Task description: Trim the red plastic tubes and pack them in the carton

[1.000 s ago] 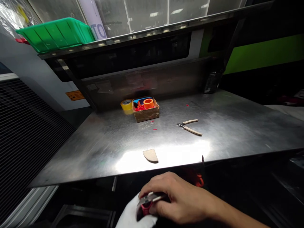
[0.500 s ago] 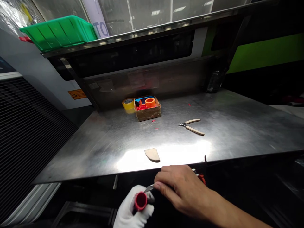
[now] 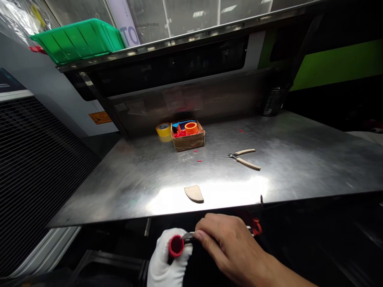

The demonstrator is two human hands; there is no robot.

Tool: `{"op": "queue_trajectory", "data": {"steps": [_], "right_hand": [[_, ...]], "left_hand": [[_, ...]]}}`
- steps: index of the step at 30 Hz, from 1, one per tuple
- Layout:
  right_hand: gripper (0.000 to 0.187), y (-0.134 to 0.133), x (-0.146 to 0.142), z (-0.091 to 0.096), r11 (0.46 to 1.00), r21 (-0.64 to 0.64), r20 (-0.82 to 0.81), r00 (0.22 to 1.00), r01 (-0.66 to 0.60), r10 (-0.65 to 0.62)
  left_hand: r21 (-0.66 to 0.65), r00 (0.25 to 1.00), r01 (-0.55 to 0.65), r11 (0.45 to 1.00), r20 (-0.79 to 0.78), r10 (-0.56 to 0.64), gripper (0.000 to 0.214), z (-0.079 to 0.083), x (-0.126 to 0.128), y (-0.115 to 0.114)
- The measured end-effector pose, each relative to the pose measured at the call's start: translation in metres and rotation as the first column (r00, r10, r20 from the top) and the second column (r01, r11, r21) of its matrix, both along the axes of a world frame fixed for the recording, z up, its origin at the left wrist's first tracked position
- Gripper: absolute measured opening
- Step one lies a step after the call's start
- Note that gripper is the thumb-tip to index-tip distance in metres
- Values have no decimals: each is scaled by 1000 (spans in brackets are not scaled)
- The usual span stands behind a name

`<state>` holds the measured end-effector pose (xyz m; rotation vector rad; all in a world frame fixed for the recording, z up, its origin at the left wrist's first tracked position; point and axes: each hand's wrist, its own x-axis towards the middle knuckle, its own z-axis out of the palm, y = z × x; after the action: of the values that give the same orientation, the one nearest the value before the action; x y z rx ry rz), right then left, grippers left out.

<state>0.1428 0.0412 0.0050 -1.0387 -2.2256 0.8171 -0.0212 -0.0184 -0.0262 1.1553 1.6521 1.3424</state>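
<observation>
Red tube (image 3: 176, 246) has risen in the gloved left hand (image 3: 163, 261), its rim just beside the cutter (image 3: 188, 236) gripped in the bare right hand (image 3: 231, 243).
Hands close together, nearer than the steel bench (image 3: 104, 191); tube's open end faces up-right, its long axis slanting down-left.

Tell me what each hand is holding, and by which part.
The white-gloved left hand grips a red cylindrical plastic part around its side; the bare right hand holds a small steel-tipped tool just behind its tip.
</observation>
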Motion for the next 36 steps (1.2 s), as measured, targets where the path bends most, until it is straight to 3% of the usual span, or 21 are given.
{"op": "queue_trajectory", "data": {"steps": [7,12,15,19,25,29,32,34,36], "right_hand": [[23,-10,-8,-4,999,-40,-63,998,-19,16],[27,-10,-12,-8,997,-33,-63,996,64,-66],[27,-14,-16,-11,999,-41,-54,998,27,-29],[26,-15,-17,-10,996,-62,-84,995,-59,54],[26,-11,-17,-11,995,-65,-64,995,73,-77],[25,-16,-21,-14,990,-87,-91,991,-109,101],[23,-13,-17,-9,979,-146,-139,982,-144,124],[17,-7,-11,-3,982,-171,-148,988,-75,50],[4,1,-5,1,985,-143,-196,978,-99,70]], "left_hand": [[67,982,-185,980,-19,187,26,-25,1,-1],[100,955,-279,955,-71,287,28,-26,5,1],[139,943,-315,939,-67,326,30,-25,8,4],[187,945,-319,929,-11,327,32,-25,9,6],[152,922,-349,925,-118,368,30,-25,10,7],[163,947,-319,934,32,319,35,-29,9,9],[100,957,-282,954,94,274,40,-31,7,8],[32,960,-276,961,56,274,40,-32,5,6],[-21,970,-244,969,-4,244,37,-30,3,5]]}}
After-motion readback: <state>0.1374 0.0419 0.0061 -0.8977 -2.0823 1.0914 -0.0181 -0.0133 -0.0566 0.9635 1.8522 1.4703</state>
